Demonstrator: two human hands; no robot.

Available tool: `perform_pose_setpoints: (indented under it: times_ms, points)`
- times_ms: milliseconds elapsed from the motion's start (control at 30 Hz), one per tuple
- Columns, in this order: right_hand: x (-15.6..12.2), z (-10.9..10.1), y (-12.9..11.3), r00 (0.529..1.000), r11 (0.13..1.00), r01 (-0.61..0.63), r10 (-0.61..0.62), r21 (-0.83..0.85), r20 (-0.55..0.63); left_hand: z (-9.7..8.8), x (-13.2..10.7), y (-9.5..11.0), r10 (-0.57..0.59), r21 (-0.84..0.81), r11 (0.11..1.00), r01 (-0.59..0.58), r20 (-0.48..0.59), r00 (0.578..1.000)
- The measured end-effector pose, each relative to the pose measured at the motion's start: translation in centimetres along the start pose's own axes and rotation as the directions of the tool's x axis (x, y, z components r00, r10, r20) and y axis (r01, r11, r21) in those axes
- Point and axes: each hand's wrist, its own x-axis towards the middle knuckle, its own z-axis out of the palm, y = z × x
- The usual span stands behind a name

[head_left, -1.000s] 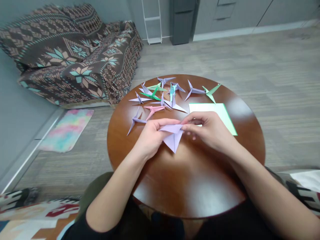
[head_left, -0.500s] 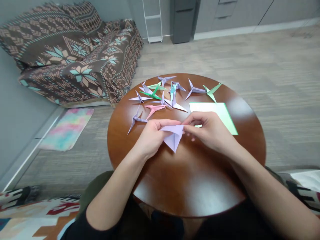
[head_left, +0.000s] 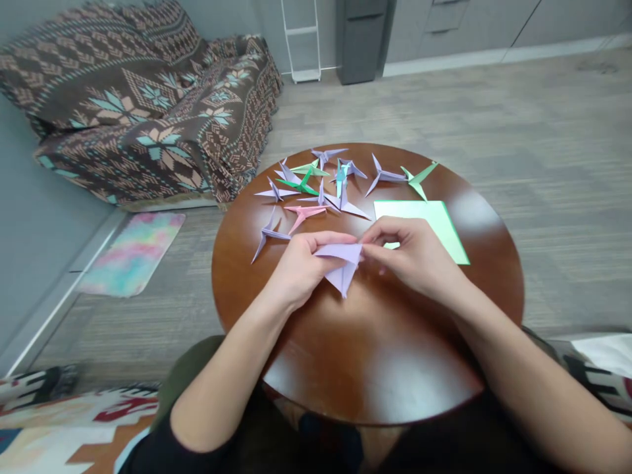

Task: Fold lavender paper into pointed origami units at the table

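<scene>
A partly folded sheet of lilac origami paper (head_left: 344,268) is held above the round brown table (head_left: 365,368), one pointed end facing down toward me. My left hand (head_left: 307,263) is closed on its left side, thumb and fingers gripping the fold. My right hand (head_left: 407,250) pinches the paper's upper right corner between thumb and index finger. Beyond my hands lie several folded paper cranes, among them a pink one (head_left: 305,214), a dark green one (head_left: 302,184) and a lilac one (head_left: 269,236) near my left hand.
A stack of pale green paper sheets (head_left: 447,227) lies beyond my right hand, partly covered by it. A light green crane (head_left: 419,179) rests at the far right of the table. Behind stands a sofa (head_left: 162,125) under a patterned throw, with a pastel mat (head_left: 133,253) on the floor.
Both hands keep their grip on the lilac paper at nearly the same spot. The paper's lower point has shifted slightly and looks a little narrower.
</scene>
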Motion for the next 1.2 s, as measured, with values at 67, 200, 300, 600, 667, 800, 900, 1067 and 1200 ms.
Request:
perform_pose_setpoints:
  times_ms: [67,200,300,600,667,800,900,1067,1200]
  points:
    - [0.1,0.0,0.0,0.998,0.998,0.064,-0.064,-0.021,-0.019,0.1,-0.1,0.2,0.014,-0.007,1.000,-0.014,0.003,1.000]
    - [-0.1,0.3,-0.5,0.995,0.998,0.016,-0.010,0.061,-0.096,0.5,-0.3,0.2,0.079,0.003,0.997,-0.079,0.007,0.997]
    - [-0.3,0.4,-1.1,0.977,0.955,-0.178,0.201,0.239,-0.073,0.8,-0.4,0.0,0.161,0.004,0.987,-0.161,-0.030,0.986]
    - [0.0,0.2,-0.5,0.977,0.951,0.039,0.028,0.307,-0.212,1.0,-1.5,1.4,0.185,-0.159,0.975,-0.157,0.176,0.967]
    - [0.0,0.1,-0.3,0.975,0.964,0.084,-0.027,0.253,-0.219,1.0,-1.6,1.8,0.160,-0.237,0.965,-0.115,0.180,0.971]
    - [-0.2,0.4,-0.4,0.963,0.968,0.226,-0.205,0.108,-0.176,0.9,-1.1,1.5,0.120,-0.199,0.974,-0.104,0.070,0.990]
    - [-0.5,0.7,-0.7,0.959,0.971,0.227,-0.209,0.080,-0.193,0.8,-0.8,1.1,0.136,-0.097,0.987,-0.130,0.066,0.988]
    - [-0.7,0.9,-1.2,0.984,0.980,0.095,-0.066,0.176,-0.164,0.9,-0.7,1.0,0.175,-0.188,0.967,-0.171,0.004,0.985]
    - [-0.8,0.7,-1.5,0.989,0.972,0.115,-0.091,0.206,-0.119,0.9,-0.7,1.1,0.190,-0.166,0.968,-0.187,0.000,0.982]
